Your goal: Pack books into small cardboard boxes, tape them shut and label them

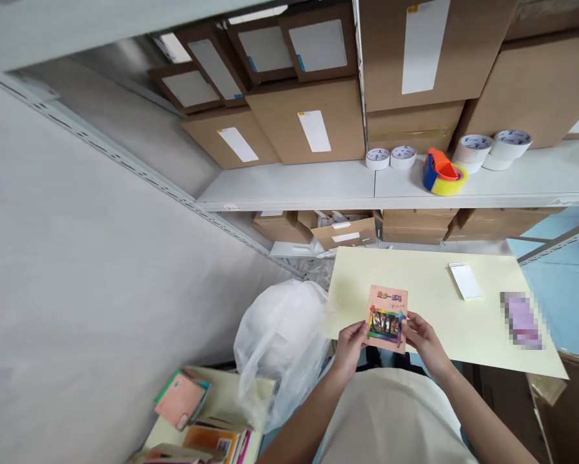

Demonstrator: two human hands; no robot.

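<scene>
Off-white cloth of the person's top (396, 415) is nearest, just before the near edge of the pale yellow table (347, 277), which I take as my landmark. Over this near edge of the table both hands hold a small pink book (387, 319) with its cover facing up. The left hand (350, 348) is clamped on the book's left edge, and the right hand (423, 343) is clamped on its right edge, with the fingers of each hand pressed together on it. On the cover, a rainbow-coloured frame surrounds a dark picture, and lettering stands above it; I cannot read it surely.

Left of the table, and nearer, a side table (222, 380) carries a pile of books (178, 401) with a pink one on top, and more books (212, 441) beside it, one of them orange. Between the side table and the table bulges a translucent plastic bag (282, 335). To the right of the table's near corner is a brown carton (567, 412).

On the table's right part lies a purple object (522, 320), too blurred to name; farther and more to the left on the table is a white card (466, 281).

Beyond the table's far edge, a lower shelf holds an open carton (350, 235). Above and behind the table, the upper shelf (294, 187) bears white tape rolls (377, 159), a red and blue tape dispenser (444, 173) with yellow tape, and, at the back, labelled cardboard boxes (338, 109).
</scene>
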